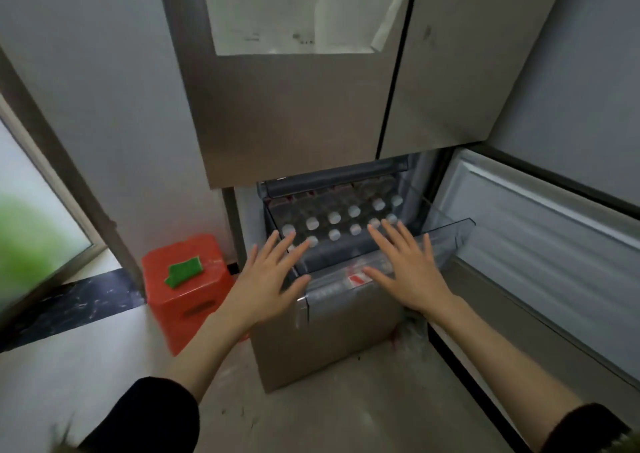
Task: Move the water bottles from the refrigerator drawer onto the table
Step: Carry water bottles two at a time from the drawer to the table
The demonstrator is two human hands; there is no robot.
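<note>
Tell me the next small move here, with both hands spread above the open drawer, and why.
Probably lower the left hand onto the nearest white-capped water bottles and curl its fingers around one. The refrigerator drawer is already pulled out, the bottles stand upright in rows, and both the left and the right hand are open, holding nothing, just above the front row.

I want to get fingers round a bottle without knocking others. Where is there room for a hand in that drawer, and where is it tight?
The drawer is crowded: white-capped water bottles stand in close rows, with little gap between caps. The open way in is from above, where the left hand and right hand hover spread. Bare floor lies before the drawer front.
</note>
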